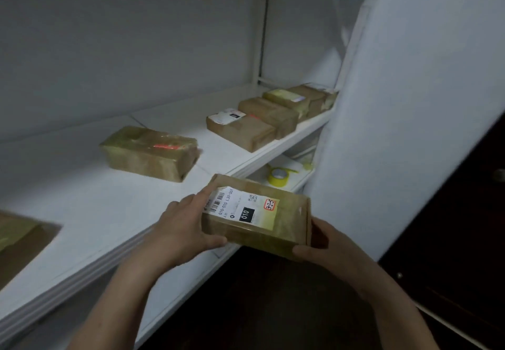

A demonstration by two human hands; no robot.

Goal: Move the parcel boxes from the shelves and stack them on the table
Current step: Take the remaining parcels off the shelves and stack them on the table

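A brown parcel box with a white shipping label (273,218) is held in the air just off the front edge of the white shelf (114,207). My left hand (185,226) grips its left end, thumb underneath and fingers on top. My right hand (322,246) grips its right near corner. A taped brown box (150,153) lies alone on the shelf behind. A row of several more boxes (267,120) sits further right along the shelf. Another box (19,243) shows at the left edge, blurred.
A roll of yellow tape (278,176) lies on the lower shelf (296,165) beneath. A white wall or post (410,104) stands to the right of the shelving. The floor (259,308) below is dark. A dark door or cabinet (464,226) fills the far right.
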